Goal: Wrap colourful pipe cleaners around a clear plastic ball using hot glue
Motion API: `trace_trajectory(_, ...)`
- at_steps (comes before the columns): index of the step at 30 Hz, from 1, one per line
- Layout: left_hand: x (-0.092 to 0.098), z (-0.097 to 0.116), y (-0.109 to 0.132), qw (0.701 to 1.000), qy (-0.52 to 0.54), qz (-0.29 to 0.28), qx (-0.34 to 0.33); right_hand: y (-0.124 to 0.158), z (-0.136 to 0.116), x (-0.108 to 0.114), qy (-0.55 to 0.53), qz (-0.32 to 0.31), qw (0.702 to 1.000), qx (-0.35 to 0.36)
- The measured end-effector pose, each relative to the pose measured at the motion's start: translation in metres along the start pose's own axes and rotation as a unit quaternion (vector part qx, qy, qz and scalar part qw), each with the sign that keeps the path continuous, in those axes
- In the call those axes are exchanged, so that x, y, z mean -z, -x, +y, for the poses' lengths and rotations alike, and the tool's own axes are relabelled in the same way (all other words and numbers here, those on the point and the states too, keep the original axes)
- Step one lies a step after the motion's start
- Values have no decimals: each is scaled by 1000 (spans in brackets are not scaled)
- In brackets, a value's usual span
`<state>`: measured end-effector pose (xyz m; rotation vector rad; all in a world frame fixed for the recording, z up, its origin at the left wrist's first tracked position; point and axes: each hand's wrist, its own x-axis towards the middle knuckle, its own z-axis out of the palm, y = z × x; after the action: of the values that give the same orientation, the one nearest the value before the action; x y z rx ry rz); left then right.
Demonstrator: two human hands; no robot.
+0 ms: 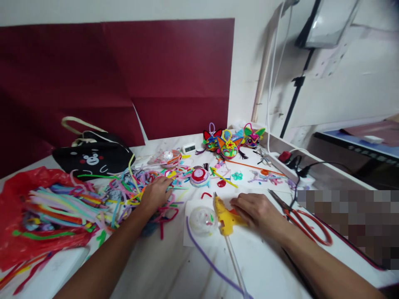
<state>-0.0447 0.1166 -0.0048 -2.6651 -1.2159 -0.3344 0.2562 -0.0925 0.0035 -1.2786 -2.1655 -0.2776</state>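
My left hand [156, 194] rests on a tangled heap of colourful pipe cleaners [124, 187], its fingers bent together and the tips partly hidden, so what they hold, if anything, does not show. Around the handle of a yellow hot glue gun [222, 216] curl the fingers of my right hand [257, 211], close to the orange trigger. The gun lies on its side, nozzle pointing away, with a clear glue stick [233, 259] coming out of its back. Left of it a clear plastic ball [203, 221] sits on white paper, and a purple pipe cleaner [199, 247] curves past both.
Orange-handled scissors [307, 224] lie right of my right hand, near a power strip [289, 166]. Several decorated ornaments [230, 147] stand at the back beside a small digital display [188, 148]. A red plastic bag [15, 232] and a black bag [93, 155] are at left.
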Motion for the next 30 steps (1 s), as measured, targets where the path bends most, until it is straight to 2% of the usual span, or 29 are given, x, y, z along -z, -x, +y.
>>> trace_trajectory(7, 11, 17, 25, 1000, 25, 12, 8, 1, -2, -2, -19, -8, 1000, 6)
trace_trajectory(10, 17, 16, 27, 999, 37, 1, 23, 2, -1, -4, -26, -14, 1000, 1)
trace_trajectory(12, 22, 8, 18, 998, 39, -12, 53, 2, -1, -5, -29, -20, 999, -1)
trace_trajectory(16, 32, -17, -17, 991, 15, -50, 124, 3, -1, -8, -39, -32, 999, -1)
trace_trajectory(20, 27, -34, -43, 975, 5, -152, 160, 4, 0, -7, -29, -30, 999, -4)
trace_trajectory(22, 20, -36, -48, 967, 3, -186, 171, 4, 1, -7, -20, -24, 1000, -3)
trace_trajectory(25, 11, -35, -50, 961, 14, -209, 181, 3, 1, -5, -22, -24, 999, -4)
trace_trajectory(30, 9, -37, -51, 955, 75, -197, 206, 1, 1, -4, -17, -26, 999, -7)
